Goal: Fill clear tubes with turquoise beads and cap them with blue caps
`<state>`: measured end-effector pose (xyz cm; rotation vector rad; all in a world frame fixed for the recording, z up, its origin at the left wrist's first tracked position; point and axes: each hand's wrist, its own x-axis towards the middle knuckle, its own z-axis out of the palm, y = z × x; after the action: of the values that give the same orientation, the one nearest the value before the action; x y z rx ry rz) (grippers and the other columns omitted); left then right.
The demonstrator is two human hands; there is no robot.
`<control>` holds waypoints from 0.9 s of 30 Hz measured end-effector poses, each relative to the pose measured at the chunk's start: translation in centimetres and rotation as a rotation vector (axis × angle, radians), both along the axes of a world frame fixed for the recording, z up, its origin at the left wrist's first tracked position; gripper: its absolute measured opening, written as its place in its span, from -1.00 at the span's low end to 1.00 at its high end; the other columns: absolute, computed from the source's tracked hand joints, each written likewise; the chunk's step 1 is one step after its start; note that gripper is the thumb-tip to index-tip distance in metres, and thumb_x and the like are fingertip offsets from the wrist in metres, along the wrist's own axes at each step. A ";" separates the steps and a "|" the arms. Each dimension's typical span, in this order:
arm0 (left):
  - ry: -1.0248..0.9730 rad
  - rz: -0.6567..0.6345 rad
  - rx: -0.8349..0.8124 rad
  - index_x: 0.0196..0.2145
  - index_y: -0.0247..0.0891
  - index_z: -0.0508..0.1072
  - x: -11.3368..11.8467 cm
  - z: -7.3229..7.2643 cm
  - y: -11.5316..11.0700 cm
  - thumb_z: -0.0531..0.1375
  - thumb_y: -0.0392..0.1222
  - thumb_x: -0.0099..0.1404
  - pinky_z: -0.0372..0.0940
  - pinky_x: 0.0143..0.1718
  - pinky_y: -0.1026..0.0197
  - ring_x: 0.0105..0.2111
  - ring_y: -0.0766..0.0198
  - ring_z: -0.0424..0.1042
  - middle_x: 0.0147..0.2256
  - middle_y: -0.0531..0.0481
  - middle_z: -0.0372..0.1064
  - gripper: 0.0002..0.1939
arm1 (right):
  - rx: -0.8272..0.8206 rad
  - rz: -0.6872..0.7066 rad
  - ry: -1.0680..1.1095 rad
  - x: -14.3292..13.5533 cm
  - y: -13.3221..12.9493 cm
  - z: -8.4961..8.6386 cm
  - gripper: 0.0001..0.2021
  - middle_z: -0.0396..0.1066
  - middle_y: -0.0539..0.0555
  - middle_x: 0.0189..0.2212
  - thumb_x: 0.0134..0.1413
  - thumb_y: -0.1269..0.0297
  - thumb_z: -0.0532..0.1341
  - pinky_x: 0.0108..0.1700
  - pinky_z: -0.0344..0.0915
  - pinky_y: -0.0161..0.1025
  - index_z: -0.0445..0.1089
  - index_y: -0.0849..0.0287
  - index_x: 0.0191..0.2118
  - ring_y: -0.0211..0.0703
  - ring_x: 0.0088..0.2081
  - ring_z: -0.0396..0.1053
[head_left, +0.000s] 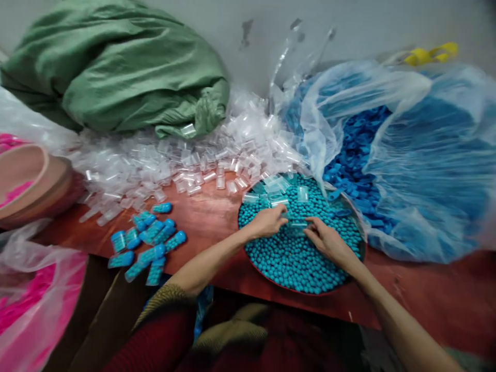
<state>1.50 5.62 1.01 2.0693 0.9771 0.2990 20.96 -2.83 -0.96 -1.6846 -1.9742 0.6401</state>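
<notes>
Gripping one tube (pixel 295 226), two hands (left (pixel 268 221), right (pixel 326 241))

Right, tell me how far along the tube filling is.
Done: a small cluster of filled tubes lies on the table, capped in blue. In hand: the left hand and right hand meet over the tray of blue balls, working a clear tube between them. Left: a big heap of empty clear tubes and a bag of blue caps, so most remains.

small clear tube (pixel 297 226) held sideways between both hands, just over round tray (pixel 358 217) heaped with little teal beads (pixel 294 258)
</notes>
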 end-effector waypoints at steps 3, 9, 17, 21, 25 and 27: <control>-0.339 0.079 -0.318 -0.23 -0.31 0.38 -0.2 -0.6 -0.1 0.10 -0.27 0.19 0.26 -0.26 0.29 -0.34 0.33 0.33 -0.34 0.02 0.37 -0.82 | -0.026 -0.109 0.040 -0.5 0.9 1.1 -0.77 0.45 0.03 -0.47 0.14 0.19 0.05 -0.34 0.30 -0.23 0.31 0.14 -0.16 -0.12 -0.42 0.42; -0.352 0.231 -0.426 -0.27 -0.33 0.41 -0.6 -0.8 -0.5 0.16 -0.26 0.12 0.17 -0.40 0.33 -0.49 0.40 0.23 -0.48 0.09 0.30 -0.81 | -0.005 -0.191 0.118 -0.7 0.8 1.9 -0.79 0.40 -0.01 -0.52 0.10 0.19 0.08 -0.42 0.25 -0.29 0.34 0.14 -0.20 -0.19 -0.50 0.34; -0.435 0.259 -0.552 -0.31 -0.32 0.34 -0.4 0.0 -0.2 0.23 -0.23 0.03 0.24 -0.45 0.33 -0.46 0.38 0.33 -0.41 0.07 0.35 -0.76 | 0.079 -0.237 0.140 -0.5 0.8 3.0 -0.74 0.37 0.05 -0.43 0.10 0.23 0.09 -0.34 0.25 -0.25 0.37 0.19 -0.13 -0.20 -0.45 0.29; -0.507 0.286 -0.705 -0.23 -0.30 0.30 -0.9 -0.2 -0.6 0.27 -0.08 0.03 0.10 -0.64 0.40 -0.61 0.43 0.30 -0.47 0.08 0.35 -0.62 | 0.052 -0.285 0.247 -0.2 0.9 2.9 -0.75 0.33 0.01 -0.45 0.10 0.21 0.11 -0.41 0.22 -0.28 0.36 0.18 -0.14 -0.24 -0.50 0.25; -0.491 0.281 -0.524 -0.29 -0.31 0.33 -1.0 0.2 -0.6 0.29 -0.31 -0.02 0.18 -0.50 0.39 -0.53 0.47 0.30 -0.45 0.10 0.34 -0.70 | 0.135 -0.263 0.284 -0.5 0.6 3.1 -0.76 0.32 0.02 -0.41 0.11 0.21 0.13 -0.31 0.25 -0.26 0.38 0.17 -0.13 -0.22 -0.42 0.27; -0.509 0.253 -0.456 -0.28 -0.31 0.34 -0.9 0.3 -0.5 0.28 -0.41 -0.06 0.23 -0.36 0.35 -0.42 0.43 0.34 -0.40 0.09 0.35 -0.67 | 0.152 -0.237 0.277 -0.7 0.5 3.3 -0.76 0.31 0.03 -0.41 0.12 0.22 0.13 -0.28 0.25 -0.24 0.39 0.17 -0.13 -0.21 -0.41 0.26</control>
<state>0.60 5.11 1.35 1.3629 0.8854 0.6346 20.25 -2.35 2.33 -1.6092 -1.5633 0.5843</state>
